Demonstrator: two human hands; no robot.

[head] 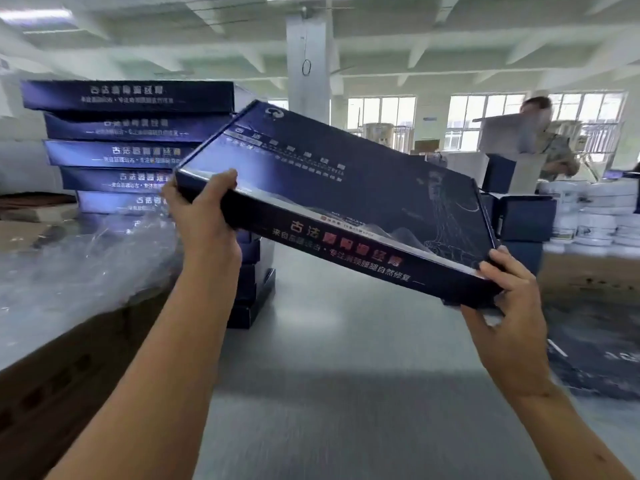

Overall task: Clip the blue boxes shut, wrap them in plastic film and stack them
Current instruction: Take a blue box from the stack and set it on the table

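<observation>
- Head view: blue box point(346, 202) held up mid-frame, clear of the bench point(346, 375), tilted with its right end lower.
- Its near-left corner is gripped by the left hand point(204, 216), fingers curled round the edge.
- Its near-right corner is gripped by the right hand point(509, 306), thumb on the lid, fingers underneath.
- Lid looks closed; can't tell whether film covers the box.
- 10 o'clock: uneven stack of blue boxes point(128, 150) on the bench, behind the left hand.
- 9 o'clock: crumpled plastic film point(79, 258) lying on the bench, just beside the stack.
- 3 o'clock: white tubs point(588, 220), stacked.
- 2 o'clock: another person point(550, 150), far back, blurred.
</observation>
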